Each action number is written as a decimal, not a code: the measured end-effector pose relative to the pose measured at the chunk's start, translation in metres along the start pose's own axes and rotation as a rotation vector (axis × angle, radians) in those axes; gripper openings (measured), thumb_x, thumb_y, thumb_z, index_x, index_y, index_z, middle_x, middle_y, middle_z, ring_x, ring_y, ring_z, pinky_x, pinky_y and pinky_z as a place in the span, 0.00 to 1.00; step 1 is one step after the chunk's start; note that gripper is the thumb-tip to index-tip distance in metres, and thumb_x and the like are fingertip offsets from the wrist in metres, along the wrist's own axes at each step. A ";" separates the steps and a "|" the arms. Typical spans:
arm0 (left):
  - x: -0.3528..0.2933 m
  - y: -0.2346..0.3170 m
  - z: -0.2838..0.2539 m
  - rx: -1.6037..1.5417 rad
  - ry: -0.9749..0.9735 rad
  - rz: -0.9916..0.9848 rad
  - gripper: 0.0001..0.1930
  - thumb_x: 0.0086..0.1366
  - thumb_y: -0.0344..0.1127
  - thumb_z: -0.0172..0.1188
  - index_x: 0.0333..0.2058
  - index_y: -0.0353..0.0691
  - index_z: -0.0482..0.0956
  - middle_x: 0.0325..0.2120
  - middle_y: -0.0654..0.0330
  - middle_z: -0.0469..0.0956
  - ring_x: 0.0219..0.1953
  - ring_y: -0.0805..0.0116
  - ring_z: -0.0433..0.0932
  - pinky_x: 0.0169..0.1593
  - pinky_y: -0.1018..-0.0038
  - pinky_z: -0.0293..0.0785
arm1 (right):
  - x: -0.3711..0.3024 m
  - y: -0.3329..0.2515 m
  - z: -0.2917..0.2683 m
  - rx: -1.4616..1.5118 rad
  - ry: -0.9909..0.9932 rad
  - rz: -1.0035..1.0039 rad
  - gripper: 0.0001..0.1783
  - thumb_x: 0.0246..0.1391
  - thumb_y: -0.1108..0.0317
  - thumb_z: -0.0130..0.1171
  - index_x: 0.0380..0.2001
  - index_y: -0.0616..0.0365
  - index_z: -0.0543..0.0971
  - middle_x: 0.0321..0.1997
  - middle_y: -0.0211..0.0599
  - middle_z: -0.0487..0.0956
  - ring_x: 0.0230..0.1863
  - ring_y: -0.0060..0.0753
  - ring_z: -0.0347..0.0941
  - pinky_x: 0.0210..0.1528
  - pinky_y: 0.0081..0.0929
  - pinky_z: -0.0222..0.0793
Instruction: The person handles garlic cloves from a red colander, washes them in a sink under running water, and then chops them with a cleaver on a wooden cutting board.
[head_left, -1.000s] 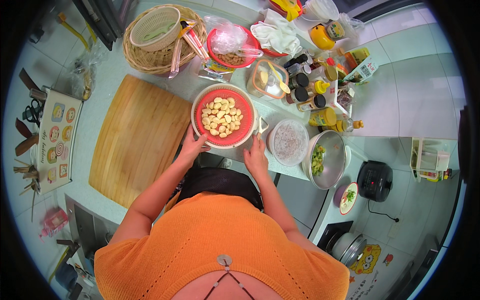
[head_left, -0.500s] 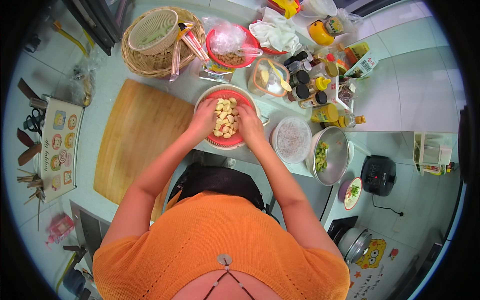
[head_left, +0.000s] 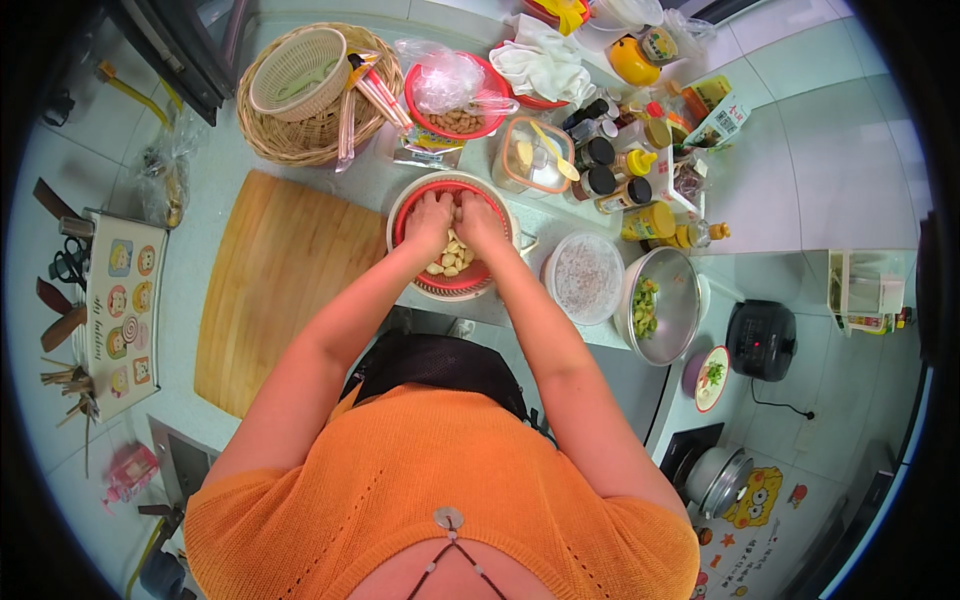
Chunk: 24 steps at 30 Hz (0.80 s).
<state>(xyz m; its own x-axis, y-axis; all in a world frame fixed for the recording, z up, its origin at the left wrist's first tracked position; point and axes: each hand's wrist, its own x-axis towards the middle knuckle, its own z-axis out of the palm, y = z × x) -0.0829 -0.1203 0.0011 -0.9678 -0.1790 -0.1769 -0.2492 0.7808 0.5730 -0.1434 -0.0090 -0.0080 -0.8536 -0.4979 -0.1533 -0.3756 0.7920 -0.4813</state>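
Note:
A red plastic strainer basket (head_left: 400,215) sits inside a larger pale basin (head_left: 507,195) on the counter, with peeled garlic cloves (head_left: 453,258) in it. Both hands are down in the strainer, close together over its far half. My left hand (head_left: 430,222) has its fingers curled down around garlic cloves. Beside it, my right hand (head_left: 478,222) is also closed over cloves, its fingertips partly hidden under the palm. More cloves lie uncovered on the side of the strainer nearer me.
Left of the basin lies a wooden cutting board (head_left: 270,290). To the right stand a clear round tub (head_left: 583,280) and a metal bowl (head_left: 672,310) with green pieces. Behind are a wicker basket (head_left: 270,135), a red bowl of peanuts (head_left: 458,122) and several seasoning bottles (head_left: 598,152).
Both hands have moved inward from the strainer's sides toward its far middle and now cover cloves there. The bare cloves show mainly on the near side.

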 end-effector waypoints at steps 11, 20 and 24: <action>0.023 -0.035 0.030 -1.054 -0.162 -0.233 0.21 0.53 0.19 0.56 0.48 0.35 0.71 0.39 0.54 0.76 0.38 0.62 0.78 0.40 0.73 0.75 | 0.011 0.025 0.006 0.722 -0.299 0.149 0.21 0.46 0.79 0.58 0.47 0.58 0.74 0.40 0.36 0.78 0.41 0.26 0.75 0.40 0.23 0.74; 0.000 -0.026 0.011 -1.708 -0.147 -0.126 0.16 0.62 0.28 0.47 0.49 0.39 0.71 0.45 0.56 0.74 0.45 0.64 0.74 0.49 0.67 0.74 | 0.005 0.016 0.002 0.941 -0.220 0.152 0.21 0.50 0.84 0.54 0.49 0.58 0.73 0.44 0.34 0.75 0.41 0.28 0.75 0.38 0.22 0.79; 0.010 -0.032 0.017 -2.025 -0.227 -0.439 0.12 0.65 0.31 0.51 0.47 0.40 0.72 0.42 0.59 0.75 0.44 0.65 0.75 0.49 0.67 0.73 | 0.006 0.012 -0.007 0.750 -0.169 0.048 0.18 0.48 0.83 0.54 0.44 0.59 0.75 0.40 0.35 0.78 0.37 0.27 0.77 0.36 0.23 0.78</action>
<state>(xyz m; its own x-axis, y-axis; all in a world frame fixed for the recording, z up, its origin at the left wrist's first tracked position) -0.0841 -0.1369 -0.0331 -0.8659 0.0557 -0.4970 -0.2414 -0.9170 0.3177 -0.1558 0.0001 -0.0093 -0.7737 -0.5636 -0.2895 0.0571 0.3931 -0.9177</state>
